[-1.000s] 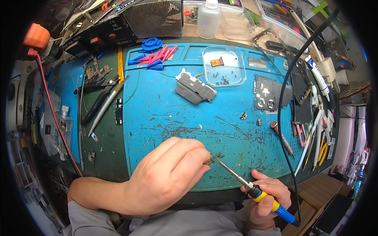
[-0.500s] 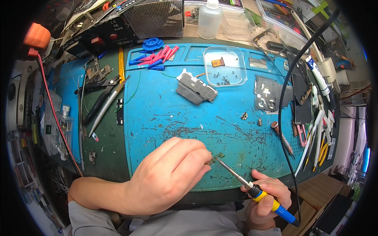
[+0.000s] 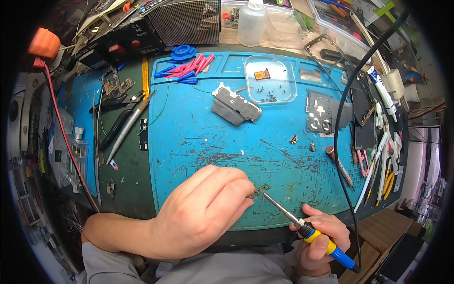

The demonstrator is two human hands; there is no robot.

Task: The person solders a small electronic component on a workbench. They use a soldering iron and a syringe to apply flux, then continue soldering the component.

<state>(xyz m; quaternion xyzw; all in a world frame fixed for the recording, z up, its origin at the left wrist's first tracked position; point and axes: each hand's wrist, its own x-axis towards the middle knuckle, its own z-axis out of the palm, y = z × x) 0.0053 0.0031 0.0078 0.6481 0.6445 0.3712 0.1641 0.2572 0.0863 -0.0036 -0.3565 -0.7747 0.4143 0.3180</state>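
Observation:
My right hand (image 3: 324,236) grips a soldering iron (image 3: 309,231) with a yellow and blue handle. Its metal tip points up and to the left, meeting or nearly meeting a small green circuit board piece (image 3: 261,189). My left hand (image 3: 208,208) is closed, thumb and fingertips pinched at the left end of that piece, so its held end is hidden. Beyond my hands lies a dark grey module (image 3: 235,107) with a pale bracket edge. Two tiny metal parts, one a small connector-like bit (image 3: 294,139), rest on the blue mat (image 3: 198,137).
A clear square dish (image 3: 291,92) holds small screws and an orange-black part. Pink and blue caps (image 3: 203,63) lie at the back, near a white bottle (image 3: 251,26). The iron's black cable (image 3: 336,137) arcs along the right. Pliers (image 3: 118,124) and tweezers lie left.

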